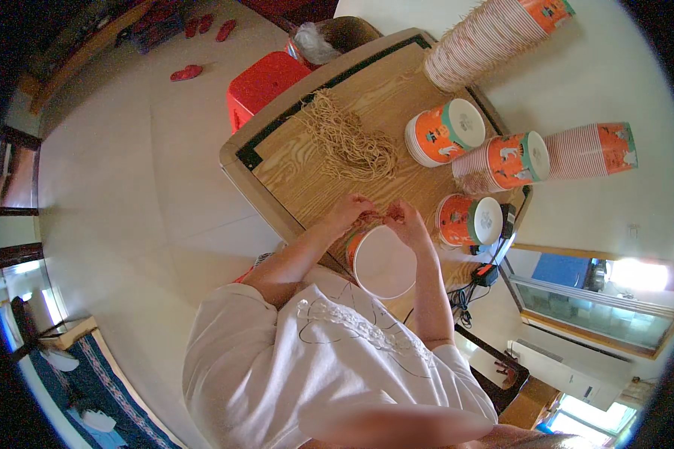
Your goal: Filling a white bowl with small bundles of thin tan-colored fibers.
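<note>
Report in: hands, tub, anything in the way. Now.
Left hand and right hand: close together at far edge of paper tub, grips unclear. Tub: orange-sided, round white end facing camera. Twine heap: beyond hands, not blocking them.

A home — red slippers (186, 73), pale floor (127, 194), wood-topped table (386, 86)

Worktop (292, 181) showing smooth wood grain, cord (346, 142) looking rough and fibrous, tubs (436, 138) resembling smooth printed paper, stool (266, 84) resembling smooth plastic, shirt (269, 359) creasing as matt cloth, floor (157, 187) looking smooth
</note>
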The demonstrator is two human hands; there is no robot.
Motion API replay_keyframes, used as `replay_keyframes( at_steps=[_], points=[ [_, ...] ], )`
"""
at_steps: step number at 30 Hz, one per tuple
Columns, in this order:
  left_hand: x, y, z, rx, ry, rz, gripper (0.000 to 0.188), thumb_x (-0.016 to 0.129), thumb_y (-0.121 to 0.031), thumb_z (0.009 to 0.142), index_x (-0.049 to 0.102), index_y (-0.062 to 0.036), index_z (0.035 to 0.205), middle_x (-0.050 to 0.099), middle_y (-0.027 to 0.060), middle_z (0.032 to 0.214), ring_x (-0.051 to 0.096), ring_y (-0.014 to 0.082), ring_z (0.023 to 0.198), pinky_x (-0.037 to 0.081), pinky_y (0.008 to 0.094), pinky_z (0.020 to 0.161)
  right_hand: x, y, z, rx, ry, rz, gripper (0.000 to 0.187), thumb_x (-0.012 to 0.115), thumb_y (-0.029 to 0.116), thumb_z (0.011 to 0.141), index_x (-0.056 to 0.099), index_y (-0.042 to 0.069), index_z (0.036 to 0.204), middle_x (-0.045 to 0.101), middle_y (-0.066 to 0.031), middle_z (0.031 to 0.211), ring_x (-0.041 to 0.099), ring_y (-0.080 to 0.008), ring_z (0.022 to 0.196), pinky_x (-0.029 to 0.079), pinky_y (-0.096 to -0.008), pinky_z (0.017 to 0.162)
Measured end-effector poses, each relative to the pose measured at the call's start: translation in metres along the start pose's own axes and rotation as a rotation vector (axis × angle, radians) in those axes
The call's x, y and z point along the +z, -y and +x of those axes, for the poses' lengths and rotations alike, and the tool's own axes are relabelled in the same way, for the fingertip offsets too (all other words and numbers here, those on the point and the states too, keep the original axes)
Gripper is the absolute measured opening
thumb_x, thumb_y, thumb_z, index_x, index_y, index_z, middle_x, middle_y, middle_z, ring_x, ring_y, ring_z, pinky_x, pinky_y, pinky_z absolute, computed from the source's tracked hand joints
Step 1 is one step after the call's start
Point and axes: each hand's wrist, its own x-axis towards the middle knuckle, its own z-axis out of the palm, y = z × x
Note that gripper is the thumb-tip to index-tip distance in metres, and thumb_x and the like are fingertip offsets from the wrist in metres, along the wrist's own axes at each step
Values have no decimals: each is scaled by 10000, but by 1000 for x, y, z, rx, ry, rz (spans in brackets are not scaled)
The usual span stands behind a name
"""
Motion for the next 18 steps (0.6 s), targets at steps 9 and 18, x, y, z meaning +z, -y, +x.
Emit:
replay_keyframes(
  at_steps=[9,18],
  points=[
    [1,-4,-2,-2,38,44,261,617,-219,758,534,-42,930,611,40,745,549,99,611,410,230,504,-3,-31,0,-9,-57,28,152,602,32,709,519,11,835,542,-22,703,507,-96,678,429,-243,618],
    [3,-15,-7,376,-73,835,329,677,-263,685,595,-49,921,630,113,803,604,228,692,474,330,609,-8,-31,-1,39,-53,101,97,570,15,764,512,11,841,546,-26,744,514,-90,697,436,-231,646]
  ],
)
